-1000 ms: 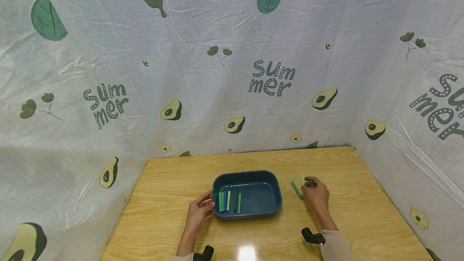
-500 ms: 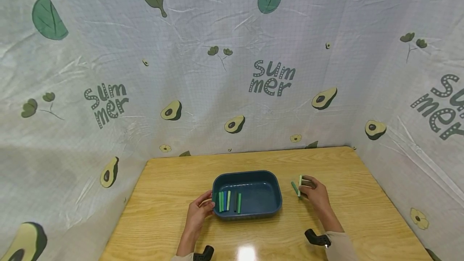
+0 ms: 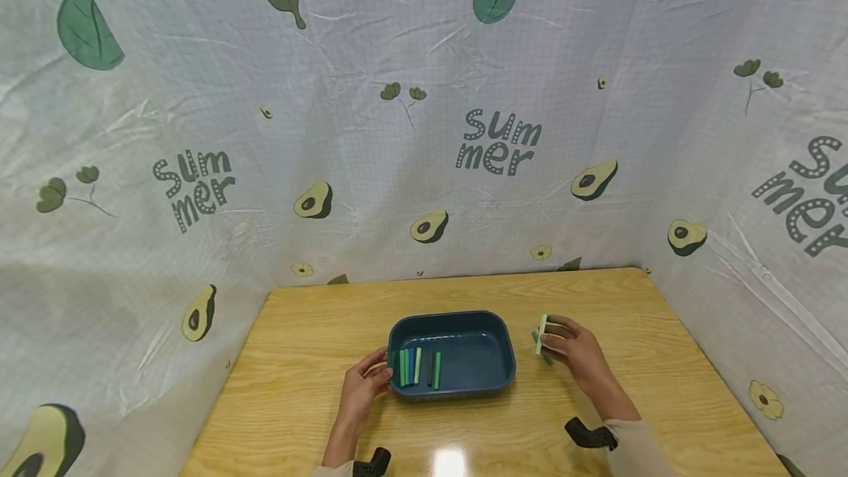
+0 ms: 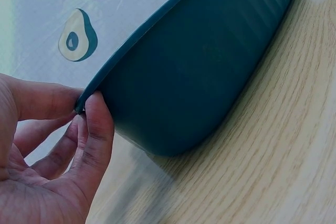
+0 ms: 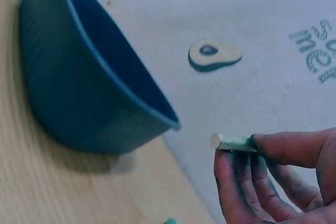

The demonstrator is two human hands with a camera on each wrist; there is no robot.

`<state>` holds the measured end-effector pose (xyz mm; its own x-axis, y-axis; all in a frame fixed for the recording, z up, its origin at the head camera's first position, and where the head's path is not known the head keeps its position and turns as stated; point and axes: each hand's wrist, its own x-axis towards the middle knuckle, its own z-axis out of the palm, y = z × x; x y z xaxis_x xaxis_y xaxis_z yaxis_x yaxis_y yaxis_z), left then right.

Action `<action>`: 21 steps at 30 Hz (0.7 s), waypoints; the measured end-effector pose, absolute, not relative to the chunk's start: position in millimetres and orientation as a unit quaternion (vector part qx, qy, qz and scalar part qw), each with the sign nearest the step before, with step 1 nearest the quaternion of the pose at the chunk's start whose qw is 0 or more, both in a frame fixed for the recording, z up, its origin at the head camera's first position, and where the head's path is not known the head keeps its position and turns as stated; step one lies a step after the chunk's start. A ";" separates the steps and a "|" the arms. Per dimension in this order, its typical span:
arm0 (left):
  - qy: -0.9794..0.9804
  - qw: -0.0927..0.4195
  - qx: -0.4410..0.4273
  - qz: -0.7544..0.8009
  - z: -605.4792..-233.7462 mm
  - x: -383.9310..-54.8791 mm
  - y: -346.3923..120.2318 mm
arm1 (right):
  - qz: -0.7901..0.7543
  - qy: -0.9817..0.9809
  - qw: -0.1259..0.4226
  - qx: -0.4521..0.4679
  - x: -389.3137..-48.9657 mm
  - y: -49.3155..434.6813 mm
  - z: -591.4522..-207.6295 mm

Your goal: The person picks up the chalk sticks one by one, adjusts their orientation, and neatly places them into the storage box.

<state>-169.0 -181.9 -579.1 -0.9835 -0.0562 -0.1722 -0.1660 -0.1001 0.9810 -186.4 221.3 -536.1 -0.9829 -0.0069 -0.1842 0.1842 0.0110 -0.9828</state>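
A dark blue plastic tub [image 3: 473, 355] stands on the table, its left rim pinched between the thumb and fingers of my left hand [image 3: 360, 392]. The left wrist view shows that pinch at the rim, left hand [image 4: 58, 150] outside the tub. To the right of the tub, my right hand [image 3: 581, 358] holds a pale green chalk stick [image 3: 542, 335] above the table. In the right wrist view the chalk stick [image 5: 233, 143] is between thumb and fingertips, which carry green dust. Beneath lies a darker green chalk stick [image 3: 548, 361], partly hidden by the hand.
Several chalk sticks lie side by side in the tub's left part: green ones [image 3: 437, 371], a blue one [image 3: 411, 366], a pale yellow-green one [image 3: 418, 366] and a dark one [image 3: 430, 369]. A printed sheet [image 3: 371, 146] hangs behind the wooden table [image 3: 318, 322].
My right hand has lifted the pale green chalk stick off the table and moved it slightly left, over the darker green one. The left hand and the tub have stayed in place.
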 end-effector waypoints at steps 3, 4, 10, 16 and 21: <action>0.670 0.037 -0.084 0.736 -579.1 -169.1 -182.4 | -0.705 0.703 0.075 0.056 -186.9 219.1 -529.5; 0.671 0.037 -0.083 0.736 -579.2 -169.2 -182.5 | -0.707 0.701 0.076 0.054 -187.3 218.2 -527.7; 0.671 0.039 -0.081 0.736 -579.4 -168.5 -183.4 | -0.730 0.675 0.099 0.039 -191.2 211.3 -522.3; 0.672 0.039 -0.076 0.736 -578.9 -167.6 -183.7 | -0.740 0.661 0.118 0.028 -194.2 200.4 -516.2; 0.673 0.041 -0.075 0.735 -579.6 -167.8 -184.8 | -0.738 0.662 0.129 0.019 -196.5 189.5 -508.6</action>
